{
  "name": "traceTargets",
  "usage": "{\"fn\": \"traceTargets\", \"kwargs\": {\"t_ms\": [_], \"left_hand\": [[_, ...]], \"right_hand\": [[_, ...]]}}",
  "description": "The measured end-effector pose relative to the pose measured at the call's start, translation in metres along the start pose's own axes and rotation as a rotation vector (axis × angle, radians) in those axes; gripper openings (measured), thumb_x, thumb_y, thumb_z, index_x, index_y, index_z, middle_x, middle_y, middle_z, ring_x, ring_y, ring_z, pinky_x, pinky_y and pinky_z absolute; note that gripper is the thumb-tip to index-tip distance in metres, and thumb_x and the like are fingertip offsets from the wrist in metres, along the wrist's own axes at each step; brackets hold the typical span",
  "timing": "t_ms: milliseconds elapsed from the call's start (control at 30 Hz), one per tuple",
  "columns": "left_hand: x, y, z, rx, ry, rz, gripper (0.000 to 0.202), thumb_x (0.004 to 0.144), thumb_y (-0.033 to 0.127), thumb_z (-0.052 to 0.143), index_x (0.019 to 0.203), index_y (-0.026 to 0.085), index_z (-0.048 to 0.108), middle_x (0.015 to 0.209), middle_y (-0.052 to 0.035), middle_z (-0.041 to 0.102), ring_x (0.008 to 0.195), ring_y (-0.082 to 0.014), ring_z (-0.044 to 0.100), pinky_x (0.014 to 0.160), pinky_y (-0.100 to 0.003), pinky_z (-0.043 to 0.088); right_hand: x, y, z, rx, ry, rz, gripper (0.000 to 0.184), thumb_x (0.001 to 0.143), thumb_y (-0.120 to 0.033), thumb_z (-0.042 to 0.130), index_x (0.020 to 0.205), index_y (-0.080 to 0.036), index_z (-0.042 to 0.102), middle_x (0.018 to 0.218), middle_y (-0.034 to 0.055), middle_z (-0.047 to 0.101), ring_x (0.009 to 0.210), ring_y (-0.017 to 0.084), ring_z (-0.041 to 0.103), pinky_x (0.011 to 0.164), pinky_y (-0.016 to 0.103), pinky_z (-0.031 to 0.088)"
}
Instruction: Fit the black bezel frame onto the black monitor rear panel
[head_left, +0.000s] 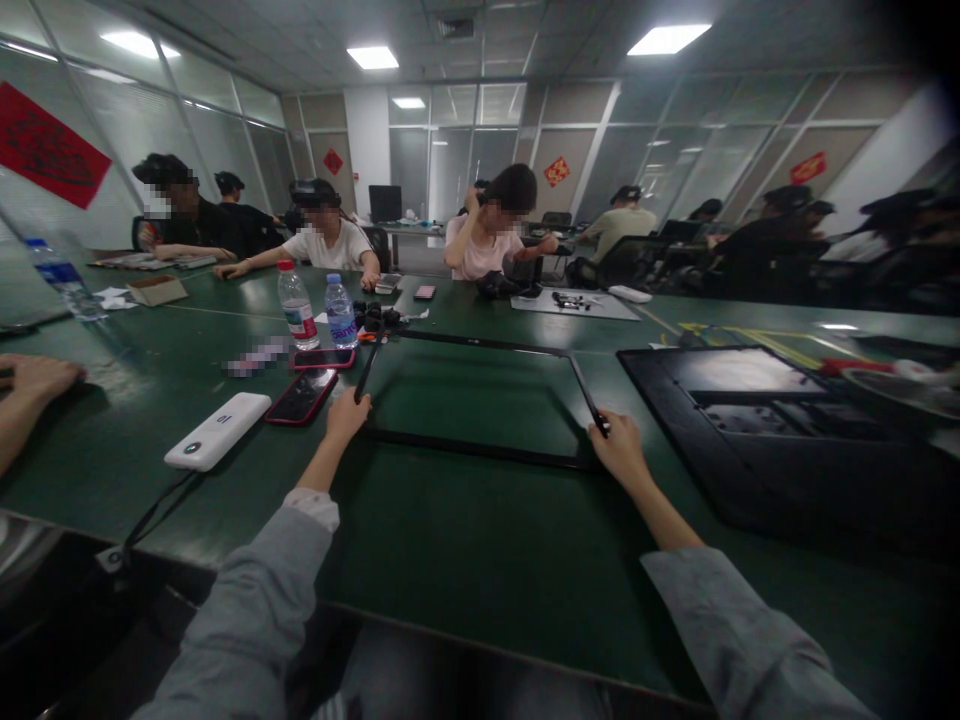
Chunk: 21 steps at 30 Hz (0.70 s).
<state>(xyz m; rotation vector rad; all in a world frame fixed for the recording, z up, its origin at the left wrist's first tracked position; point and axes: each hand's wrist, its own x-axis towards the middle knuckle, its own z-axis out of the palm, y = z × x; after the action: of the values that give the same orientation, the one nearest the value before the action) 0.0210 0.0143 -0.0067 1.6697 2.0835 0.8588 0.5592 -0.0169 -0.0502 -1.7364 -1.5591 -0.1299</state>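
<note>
A thin black rectangular frame (480, 453), like a screen bezel, is held over the green table (465, 560); the tabletop shows through its opening. My left hand (348, 412) is closed around its left side. On the opposite side my right hand (618, 444) grips the frame, fingers wrapped over the bar. To the right of my right hand lies a large black panel (720, 440), perhaps a monitor or its back cover, with a recessed section. Whether the frame's near edge touches the table I cannot tell.
Left of my left hand lie two phones (301, 396) and a white power bank (217, 432) with a cable. Behind them stand two water bottles (341, 315). Another person's hand (41, 380) rests at the far left. A grey mat (600, 306) with small parts lies across the table, where people sit.
</note>
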Motion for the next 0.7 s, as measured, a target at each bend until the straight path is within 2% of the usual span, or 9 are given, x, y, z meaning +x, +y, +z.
{"fn": "traceTargets", "kwargs": {"t_ms": [67, 200, 267, 367, 533, 700], "left_hand": [[-0.002, 0.0, -0.001, 0.049, 0.018, 0.014, 0.029, 0.098, 0.037, 0.05, 0.106, 0.02, 0.072, 0.093, -0.0088, 0.078, 0.089, -0.0245, 0.073, 0.086, -0.033, 0.051], [-0.005, 0.0, -0.001, 0.17, 0.098, 0.036, 0.039, 0.099, 0.043, 0.05, 0.124, 0.022, 0.071, 0.116, -0.0112, 0.075, 0.112, -0.0274, 0.068, 0.094, -0.034, 0.05], [-0.006, 0.0, -0.001, 0.221, 0.128, 0.056, 0.043, 0.1, 0.044, 0.049, 0.13, 0.021, 0.069, 0.124, -0.0132, 0.072, 0.116, -0.0281, 0.065, 0.097, -0.036, 0.05], [-0.008, -0.001, -0.002, 0.285, 0.152, 0.071, 0.044, 0.099, 0.045, 0.049, 0.129, 0.021, 0.071, 0.132, -0.0144, 0.068, 0.122, -0.0303, 0.06, 0.103, -0.04, 0.048], [-0.013, 0.0, -0.003, 0.323, 0.144, 0.029, 0.041, 0.098, 0.048, 0.052, 0.126, 0.029, 0.073, 0.144, -0.01, 0.061, 0.137, -0.035, 0.046, 0.107, -0.055, 0.044], [-0.015, 0.0, -0.003, 0.375, 0.114, 0.062, 0.041, 0.098, 0.045, 0.053, 0.132, 0.029, 0.07, 0.148, -0.0095, 0.058, 0.137, -0.033, 0.046, 0.109, -0.051, 0.042]], "right_hand": [[0.001, 0.004, 0.003, -0.014, 0.023, -0.023, 0.042, 0.081, -0.032, 0.053, 0.112, -0.011, 0.07, 0.091, 0.0154, 0.063, 0.09, 0.029, 0.058, 0.093, 0.05, 0.049], [0.001, 0.011, 0.007, -0.046, 0.023, -0.042, 0.044, 0.083, -0.034, 0.051, 0.114, -0.01, 0.07, 0.093, 0.0165, 0.062, 0.09, 0.03, 0.056, 0.093, 0.05, 0.048], [0.0, 0.012, 0.007, -0.072, 0.01, -0.041, 0.045, 0.085, -0.034, 0.05, 0.117, -0.009, 0.07, 0.094, 0.0171, 0.062, 0.091, 0.03, 0.056, 0.093, 0.05, 0.048], [-0.001, 0.013, 0.008, -0.12, -0.006, -0.029, 0.046, 0.087, -0.034, 0.049, 0.12, -0.009, 0.07, 0.097, 0.0179, 0.061, 0.097, 0.031, 0.056, 0.094, 0.049, 0.046], [-0.002, 0.013, 0.009, -0.193, -0.077, 0.025, 0.046, 0.09, -0.033, 0.05, 0.124, -0.008, 0.069, 0.106, 0.02, 0.06, 0.106, 0.032, 0.055, 0.097, 0.048, 0.044], [-0.003, 0.014, 0.01, -0.246, -0.152, 0.035, 0.047, 0.091, -0.032, 0.05, 0.126, -0.008, 0.068, 0.114, 0.0216, 0.06, 0.113, 0.033, 0.053, 0.099, 0.047, 0.042]]}}
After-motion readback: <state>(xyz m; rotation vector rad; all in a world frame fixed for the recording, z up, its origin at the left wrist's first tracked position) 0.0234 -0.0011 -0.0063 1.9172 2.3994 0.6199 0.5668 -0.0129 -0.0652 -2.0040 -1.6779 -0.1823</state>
